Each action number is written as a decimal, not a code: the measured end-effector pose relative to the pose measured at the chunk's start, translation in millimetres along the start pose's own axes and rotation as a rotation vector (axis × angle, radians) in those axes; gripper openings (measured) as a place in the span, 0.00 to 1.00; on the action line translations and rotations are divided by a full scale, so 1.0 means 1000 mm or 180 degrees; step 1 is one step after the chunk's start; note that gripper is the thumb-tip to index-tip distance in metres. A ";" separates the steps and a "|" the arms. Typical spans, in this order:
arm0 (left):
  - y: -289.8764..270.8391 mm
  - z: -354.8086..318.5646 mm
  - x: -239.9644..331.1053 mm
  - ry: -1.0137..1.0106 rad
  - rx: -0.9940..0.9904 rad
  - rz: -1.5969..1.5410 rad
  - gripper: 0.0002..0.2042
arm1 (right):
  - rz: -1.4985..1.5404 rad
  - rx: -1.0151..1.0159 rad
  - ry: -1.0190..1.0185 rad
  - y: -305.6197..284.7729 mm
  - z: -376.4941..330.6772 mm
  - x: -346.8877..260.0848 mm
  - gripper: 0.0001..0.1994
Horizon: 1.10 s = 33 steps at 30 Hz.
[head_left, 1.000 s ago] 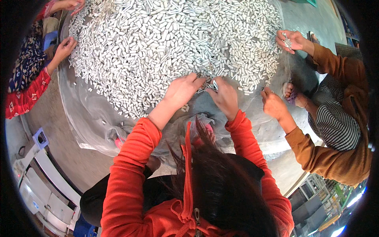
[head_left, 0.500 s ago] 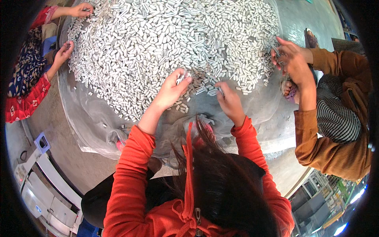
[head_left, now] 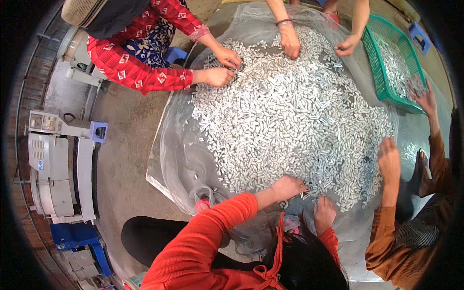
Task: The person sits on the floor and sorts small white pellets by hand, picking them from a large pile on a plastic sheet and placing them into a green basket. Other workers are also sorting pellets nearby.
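Observation:
A wide heap of small silvery-white, capsule-shaped pieces [head_left: 270, 121] lies on a translucent plastic sheet [head_left: 176, 154]. At the heap's near edge, my left hand [head_left: 288, 187] is closed, with a few silvery pieces [head_left: 303, 194] at its fingertips. Just to its right, my right hand [head_left: 325, 212] has its fingers drawn together against the border of the pile. What those fingers pinch is too small to make out. Loose pieces lie between and beyond both hands.
A green basket [head_left: 378, 72] of similar pieces stands at the far right, with a co-worker's hand [head_left: 425, 100] full of pieces beside it. Other co-workers' hands [head_left: 290, 42] work around the heap. A grey-white machine [head_left: 50, 154] and a small blue stool [head_left: 99, 131] are at left.
The view has swung left and farther out, bringing the green basket and more co-workers into sight. Both my hands stay at the near edge. The right-hand co-worker has parted their hands, one reaching the basket.

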<state>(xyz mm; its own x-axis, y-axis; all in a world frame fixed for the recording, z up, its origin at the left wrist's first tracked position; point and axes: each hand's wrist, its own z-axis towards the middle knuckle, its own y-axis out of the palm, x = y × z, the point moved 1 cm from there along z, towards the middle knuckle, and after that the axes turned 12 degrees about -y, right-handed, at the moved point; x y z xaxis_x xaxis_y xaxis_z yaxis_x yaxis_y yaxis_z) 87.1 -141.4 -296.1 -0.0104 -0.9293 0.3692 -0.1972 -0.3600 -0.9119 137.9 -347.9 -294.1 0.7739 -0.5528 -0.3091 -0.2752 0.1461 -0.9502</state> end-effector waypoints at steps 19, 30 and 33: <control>-0.091 0.051 0.051 -0.0951 0.1504 -0.3826 0.06 | 0.7429 0.1205 0.2464 -0.083 0.106 -0.028 0.10; -0.116 0.077 0.052 -0.0176 0.1642 -0.2073 0.14 | 0.8487 0.1376 0.1500 -0.061 0.141 -0.002 0.16; -0.119 0.074 0.047 -0.0053 0.2044 -0.2173 0.16 | 0.8144 0.1779 0.1923 -0.085 0.133 0.002 0.17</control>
<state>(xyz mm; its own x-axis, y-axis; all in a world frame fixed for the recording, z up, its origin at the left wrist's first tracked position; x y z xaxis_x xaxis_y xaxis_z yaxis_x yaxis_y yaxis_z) 182.6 -148.4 -183.5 -0.0768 -0.4993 0.8630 0.4236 -0.7999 -0.4251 238.5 -252.3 -219.4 -0.6131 0.7529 -0.2395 0.2504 0.4726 0.8449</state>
